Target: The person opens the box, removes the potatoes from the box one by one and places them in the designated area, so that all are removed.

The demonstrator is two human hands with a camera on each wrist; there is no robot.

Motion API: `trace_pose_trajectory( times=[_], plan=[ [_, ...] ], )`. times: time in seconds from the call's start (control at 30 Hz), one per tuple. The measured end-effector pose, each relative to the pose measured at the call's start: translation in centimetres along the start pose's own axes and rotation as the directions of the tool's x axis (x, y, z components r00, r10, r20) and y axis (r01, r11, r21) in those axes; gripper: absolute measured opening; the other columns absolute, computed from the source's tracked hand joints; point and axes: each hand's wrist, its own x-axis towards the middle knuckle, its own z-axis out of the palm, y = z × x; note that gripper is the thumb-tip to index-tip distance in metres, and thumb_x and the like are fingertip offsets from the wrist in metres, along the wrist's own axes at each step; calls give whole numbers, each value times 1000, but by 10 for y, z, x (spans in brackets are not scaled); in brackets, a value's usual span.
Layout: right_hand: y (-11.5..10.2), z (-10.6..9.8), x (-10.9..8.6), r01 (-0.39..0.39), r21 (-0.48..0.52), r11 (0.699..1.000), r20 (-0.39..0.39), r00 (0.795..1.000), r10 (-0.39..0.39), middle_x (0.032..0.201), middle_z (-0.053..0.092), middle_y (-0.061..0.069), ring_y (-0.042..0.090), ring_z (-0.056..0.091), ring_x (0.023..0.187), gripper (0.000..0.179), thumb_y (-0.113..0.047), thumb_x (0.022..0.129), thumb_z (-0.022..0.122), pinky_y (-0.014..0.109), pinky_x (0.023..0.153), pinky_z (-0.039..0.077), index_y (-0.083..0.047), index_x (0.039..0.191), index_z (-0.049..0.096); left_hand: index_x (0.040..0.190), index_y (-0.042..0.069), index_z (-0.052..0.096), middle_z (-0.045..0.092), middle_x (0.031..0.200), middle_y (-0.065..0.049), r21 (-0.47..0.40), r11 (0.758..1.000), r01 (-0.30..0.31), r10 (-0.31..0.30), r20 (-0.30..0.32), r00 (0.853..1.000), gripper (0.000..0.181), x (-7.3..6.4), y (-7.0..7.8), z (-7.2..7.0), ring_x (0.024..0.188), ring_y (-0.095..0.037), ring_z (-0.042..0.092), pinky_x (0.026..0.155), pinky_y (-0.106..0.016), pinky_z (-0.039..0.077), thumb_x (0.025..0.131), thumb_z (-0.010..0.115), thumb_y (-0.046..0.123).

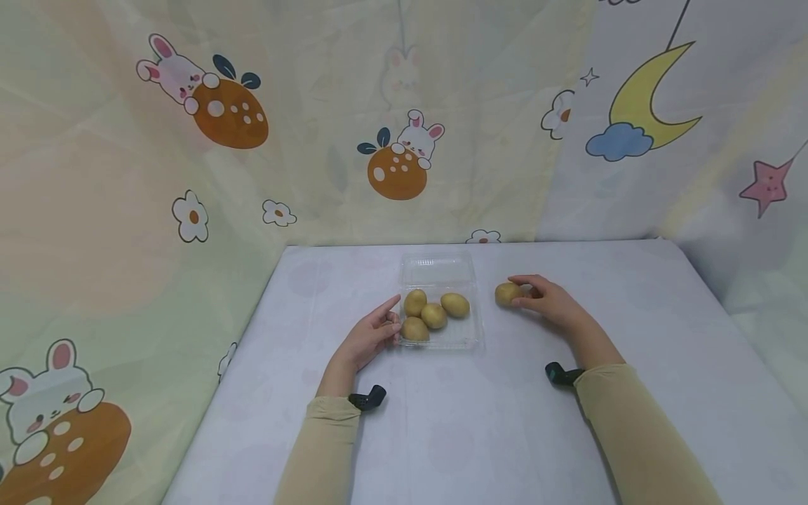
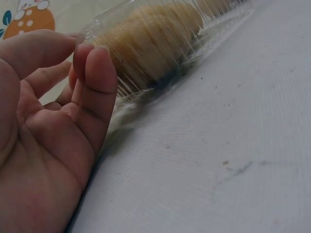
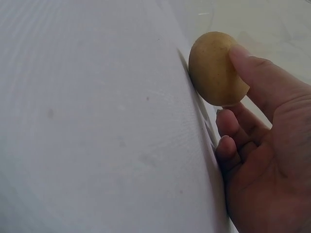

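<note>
A clear plastic clamshell box (image 1: pixel 472 335) stands on the table with its lid (image 1: pixel 437 269) folded back, away from me. Several potatoes (image 1: pixel 433 316) lie in its base, mostly toward the left side. At the box's left wall my left hand (image 1: pixel 367 339) grips the rim, its fingers (image 2: pixel 99 82) curled against the ribbed plastic in the left wrist view. To the right of the box, my right hand (image 1: pixel 548 301) holds another potato (image 3: pixel 214 68) between thumb and fingers, low over the table. Whether that potato touches the cloth I cannot tell.
A white cloth covers the table (image 1: pixel 467 435). Behind it and along the sides hangs a patterned curtain (image 1: pixel 315 105) with rabbits, flowers and a moon. Dark wrist cameras (image 1: pixel 369 398) sit at both sleeve cuffs.
</note>
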Motion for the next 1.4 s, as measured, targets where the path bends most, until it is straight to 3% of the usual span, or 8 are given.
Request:
trace_pose_trajectory(
  times=[0.47,0.73,1.4],
  plan=[
    [-1,2,-4,3,28,1000,13,1000,-4,140,48,7,29,45,117,69,-57,82,72,47,97,40,-30,142,51,156,21,31,49,103,1,9,1000,-22,22,24,999,74,0,-4,-3,80,-10,56,76,-25,52,92,68,16],
    [0,2,-4,19,16,1000,18,1000,-19,136,49,6,28,44,114,69,-59,83,70,43,93,41,-29,142,52,155,23,32,49,103,1,10,1000,-14,14,18,1000,72,0,-3,-3,80,-11,56,76,-25,53,93,67,16],
    [-4,0,-8,-3,40,999,19,1000,2,139,49,7,30,44,117,68,-59,82,71,47,97,41,-29,141,52,153,28,36,49,104,0,10,1000,-2,2,10,1000,69,0,-1,-1,82,-12,56,77,-25,53,93,67,16]
  ],
)
